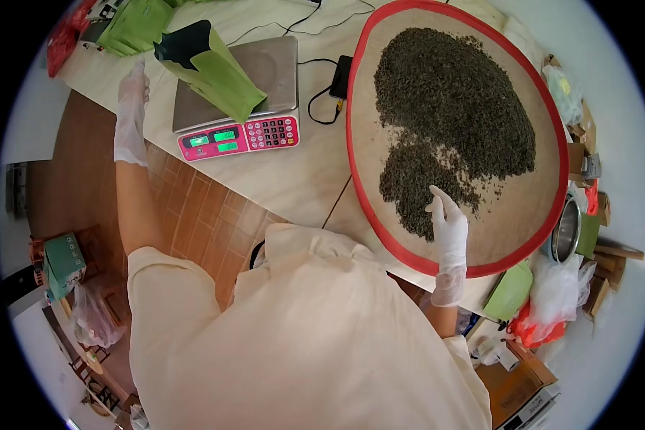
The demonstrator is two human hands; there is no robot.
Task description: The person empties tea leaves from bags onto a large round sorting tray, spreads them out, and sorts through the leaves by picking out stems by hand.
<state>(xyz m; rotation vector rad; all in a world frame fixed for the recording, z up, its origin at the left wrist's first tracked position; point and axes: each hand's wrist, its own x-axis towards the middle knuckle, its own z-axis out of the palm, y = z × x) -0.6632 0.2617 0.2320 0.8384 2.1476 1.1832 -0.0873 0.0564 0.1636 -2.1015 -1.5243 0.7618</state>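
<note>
My left hand [134,89], in a thin white glove, is at the table's edge, left of the scale. Its fingers are curled in, and I see nothing in them. On the steel pan of the digital scale [276,68] stands an open green pouch [218,75], tilted, with a dark inside. My right hand [448,226], gloved too, hovers over or touches the near edge of a heap of dark dried leaves [451,93]. Its fingers are bent and apart, with nothing visible between them. Under the leaves is a round tray [505,236] with a red rim.
More green pouches [132,25] lie at the back left beside a red bag [64,43]. A black adapter [341,77] with cables is between scale and tray. At right are a metal bowl [566,229], plastic bags [555,287] and a cardboard box [516,383].
</note>
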